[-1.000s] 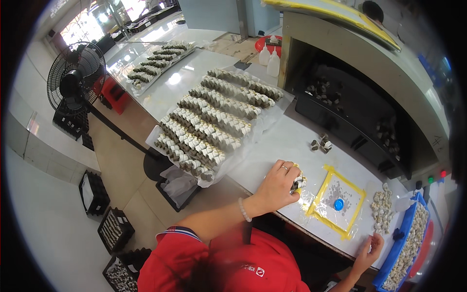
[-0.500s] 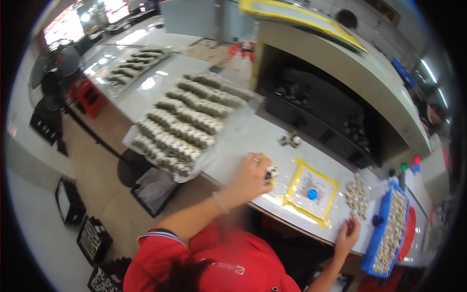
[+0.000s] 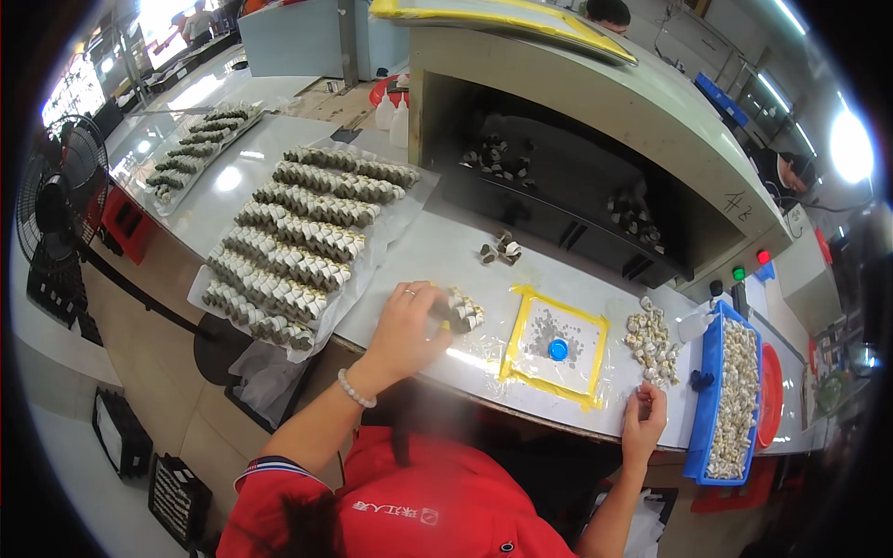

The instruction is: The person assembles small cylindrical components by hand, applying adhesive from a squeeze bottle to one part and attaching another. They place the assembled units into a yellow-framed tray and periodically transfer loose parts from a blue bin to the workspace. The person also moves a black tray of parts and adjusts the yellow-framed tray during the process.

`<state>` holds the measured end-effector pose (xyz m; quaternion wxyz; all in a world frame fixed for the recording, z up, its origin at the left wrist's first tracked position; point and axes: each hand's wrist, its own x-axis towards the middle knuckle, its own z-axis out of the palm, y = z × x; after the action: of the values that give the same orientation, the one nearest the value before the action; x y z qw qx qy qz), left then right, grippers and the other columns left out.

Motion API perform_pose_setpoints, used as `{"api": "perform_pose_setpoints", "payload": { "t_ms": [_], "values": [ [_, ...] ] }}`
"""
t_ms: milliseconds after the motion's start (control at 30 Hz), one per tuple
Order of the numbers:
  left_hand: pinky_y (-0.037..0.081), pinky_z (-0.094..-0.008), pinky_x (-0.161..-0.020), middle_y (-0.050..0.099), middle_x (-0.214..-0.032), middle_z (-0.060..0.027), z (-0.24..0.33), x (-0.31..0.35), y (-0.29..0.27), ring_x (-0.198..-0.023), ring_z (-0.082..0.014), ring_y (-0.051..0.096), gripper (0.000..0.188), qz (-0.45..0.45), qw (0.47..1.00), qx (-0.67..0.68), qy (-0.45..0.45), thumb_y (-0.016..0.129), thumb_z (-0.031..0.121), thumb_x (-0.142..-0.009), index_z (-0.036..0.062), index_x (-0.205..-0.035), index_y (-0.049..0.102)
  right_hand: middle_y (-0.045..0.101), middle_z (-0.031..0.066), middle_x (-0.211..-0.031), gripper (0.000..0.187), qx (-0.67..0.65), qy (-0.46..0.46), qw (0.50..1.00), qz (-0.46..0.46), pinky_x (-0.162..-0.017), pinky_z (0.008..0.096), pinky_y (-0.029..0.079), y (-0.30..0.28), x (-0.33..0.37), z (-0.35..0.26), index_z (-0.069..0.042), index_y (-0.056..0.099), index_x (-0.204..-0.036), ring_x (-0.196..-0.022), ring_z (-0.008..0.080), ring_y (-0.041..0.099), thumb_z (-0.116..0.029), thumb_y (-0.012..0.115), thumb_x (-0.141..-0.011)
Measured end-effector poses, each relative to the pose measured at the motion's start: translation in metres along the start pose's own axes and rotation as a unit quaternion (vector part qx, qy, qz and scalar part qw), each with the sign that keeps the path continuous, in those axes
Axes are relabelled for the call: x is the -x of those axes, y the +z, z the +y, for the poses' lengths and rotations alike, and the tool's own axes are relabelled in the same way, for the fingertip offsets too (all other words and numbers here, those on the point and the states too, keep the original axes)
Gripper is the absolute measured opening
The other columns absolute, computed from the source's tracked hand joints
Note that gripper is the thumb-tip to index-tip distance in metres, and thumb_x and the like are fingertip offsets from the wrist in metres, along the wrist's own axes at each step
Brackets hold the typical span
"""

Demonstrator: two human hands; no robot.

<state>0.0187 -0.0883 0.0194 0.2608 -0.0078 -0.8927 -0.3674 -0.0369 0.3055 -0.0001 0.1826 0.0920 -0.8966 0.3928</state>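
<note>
My left hand (image 3: 407, 327), with a beaded bracelet at the wrist, is closed round the left end of a short row of small white-and-dark parts (image 3: 466, 311) on the white table. Its fingers hide part of the row. Right of it lies a yellow-taped square sheet (image 3: 513, 352) with grey spots and a round blue cap (image 3: 558, 350). My right hand (image 3: 646, 417) is at the table's front edge, just below a loose pile of small cream-white parts (image 3: 652, 342). Its fingertips are pinched together; whatever they hold is too small to make out.
Long rows of white-and-dark parts (image 3: 293, 232) lie on a sheet at left. A blue tray (image 3: 693, 456) full of cream parts stands at right, beside a white bottle (image 3: 694, 325). Behind is an open-fronted machine (image 3: 595, 130); a few parts (image 3: 500, 248) lie before it. A fan (image 3: 60, 200) stands far left.
The whole view has shifted, moving the scene left and up in the picture. More of the short row shows beyond my left fingers. My right hand stays near the loose pile.
</note>
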Motion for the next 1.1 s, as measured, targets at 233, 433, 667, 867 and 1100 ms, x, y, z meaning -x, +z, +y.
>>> {"api": "perform_pose_setpoints", "payload": {
  "t_ms": [233,433,667,867,1100],
  "values": [
    [0.041,-0.0379,-0.086,0.058,-0.099,-0.012,-0.005,-0.004,0.0,-0.097,-0.03,0.051,0.033,-0.042,0.999,-0.015,-0.001,0.061,0.006,-0.065,0.0007,-0.097,0.057,0.056,0.011,-0.093,0.024,0.006,-0.007,1.0,-0.002,-0.081,0.0313,0.045,0.001,-0.002,-0.001,0.002,0.056,-0.102,-0.086,0.022,0.055,0.002,0.058,-0.077],
    [0.04,-0.0378,-0.086,0.058,-0.099,-0.0106,0.001,-0.007,0.002,-0.098,-0.0282,0.051,0.033,-0.043,0.998,-0.052,0.013,0.062,0.008,-0.065,0.004,-0.097,0.058,0.056,0.0116,-0.092,0.024,0.013,-0.017,1.0,0.0,-0.08,0.0316,0.045,0.001,-0.002,0.0,0.002,0.056,-0.101,-0.085,0.0226,0.055,0.002,0.058,-0.077],
    [0.039,-0.0376,-0.084,0.058,-0.098,-0.0086,-0.002,-0.011,0.007,-0.098,-0.027,0.051,0.032,-0.037,0.997,-0.071,0.01,0.063,0.01,-0.064,0.005,-0.095,0.058,0.056,0.0128,-0.093,0.025,0.013,-0.026,1.0,-0.005,-0.08,0.0325,0.045,0.001,-0.002,0.001,0.002,0.056,-0.101,-0.085,0.0242,0.056,0.002,0.059,-0.076],
    [0.04,-0.0375,-0.082,0.059,-0.095,-0.0085,-0.001,-0.018,0.013,-0.094,-0.027,0.052,0.03,-0.014,0.998,-0.063,0.01,0.064,0.01,-0.064,0.0044,-0.092,0.057,0.056,0.0136,-0.095,0.025,0.02,-0.026,0.999,-0.004,-0.08,0.0329,0.045,0.0,-0.002,0.002,0.002,0.056,-0.101,-0.085,0.025,0.056,0.003,0.059,-0.076],
    [0.044,-0.0379,-0.082,0.06,-0.094,-0.0101,-0.014,-0.016,0.014,-0.093,-0.0289,0.053,0.027,0.011,0.999,-0.045,0.02,0.065,0.007,-0.065,0.0044,-0.092,0.058,0.056,0.0138,-0.094,0.024,0.01,-0.03,0.999,-0.01,-0.08,0.0329,0.045,0.002,-0.005,-0.003,0.003,0.057,-0.099,-0.085,0.0253,0.055,0.004,0.057,-0.076]
  ]
}}
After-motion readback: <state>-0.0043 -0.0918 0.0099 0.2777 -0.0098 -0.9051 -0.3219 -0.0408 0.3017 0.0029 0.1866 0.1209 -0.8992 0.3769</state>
